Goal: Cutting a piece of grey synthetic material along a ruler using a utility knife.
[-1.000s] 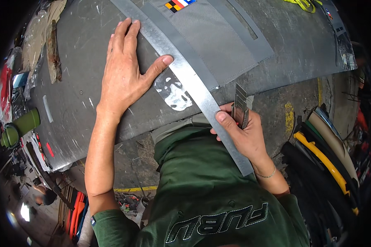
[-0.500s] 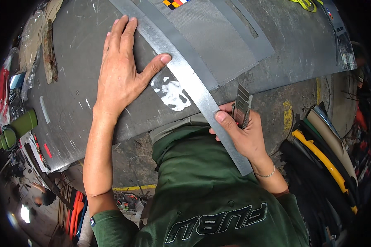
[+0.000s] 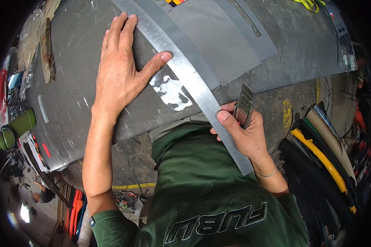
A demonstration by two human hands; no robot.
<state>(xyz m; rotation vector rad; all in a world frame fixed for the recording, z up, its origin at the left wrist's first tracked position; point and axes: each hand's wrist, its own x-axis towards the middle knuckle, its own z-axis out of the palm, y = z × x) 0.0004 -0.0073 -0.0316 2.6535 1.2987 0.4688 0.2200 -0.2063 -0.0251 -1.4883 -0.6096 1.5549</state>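
Observation:
My left hand (image 3: 118,76) lies flat on the dark worktable (image 3: 70,107), fingers stretched forward and thumb spread. Its fingertips and thumb rest on the edge of a long metal straightedge (image 3: 189,74). That strip slants from the far left toward me, its near end jutting past the table edge over my shirt. My right hand (image 3: 249,136) is closed near this end, thumb on top of the metal. The same hand holds a snap-off utility knife (image 3: 244,107), blade pointing away from me. Along the straightedge's right side lies a stitched grey fabric panel (image 3: 222,45), partly covered by it.
A white, worn patch (image 3: 171,94) marks the tabletop beside the straightedge. A green roll (image 3: 20,125) and plastic wrapping (image 3: 31,49) are at the left. Dark, beige and yellow rolls (image 3: 321,156) stand at the right. Yellow strapping (image 3: 307,5) lies at the far right.
The knife in my right hand has tilted slightly, its tip shifting a little right and away. Both hands stay on the straightedge, and the grey panel appears marginally farther right.

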